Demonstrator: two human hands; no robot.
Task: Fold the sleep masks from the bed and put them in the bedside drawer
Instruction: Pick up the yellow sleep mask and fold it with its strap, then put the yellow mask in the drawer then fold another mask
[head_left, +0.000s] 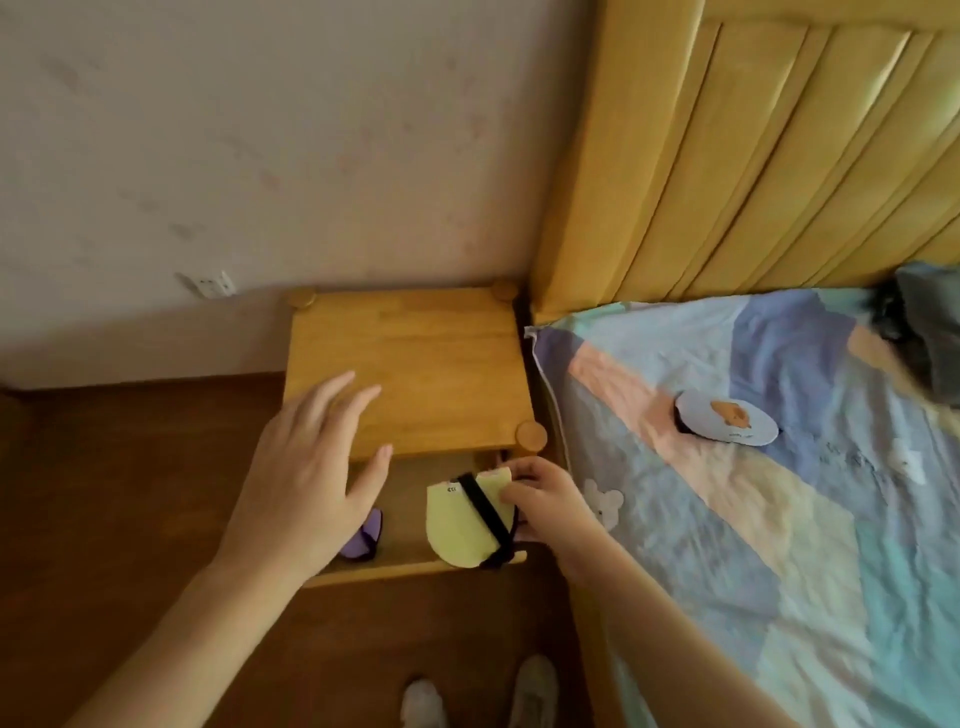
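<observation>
My right hand (540, 499) grips a folded pale-yellow sleep mask (460, 525) with a black strap, holding it over the right side of the open bedside drawer (410, 564). A folded purple mask (363, 535) lies in the drawer's left part, partly hidden under my left hand (306, 467). That hand hovers with fingers spread above the drawer and the nightstand's front edge, holding nothing. Another folded mask, light blue with a brown animal print (727, 423), lies on the bed's patchwork sheet (779, 519).
The wooden nightstand (410, 364) stands between the wall and the yellow padded headboard (753, 156). A dark grey bundle of cloth (930, 332) lies at the bed's far right. My feet in white shoes (478, 696) stand on the wooden floor below the drawer.
</observation>
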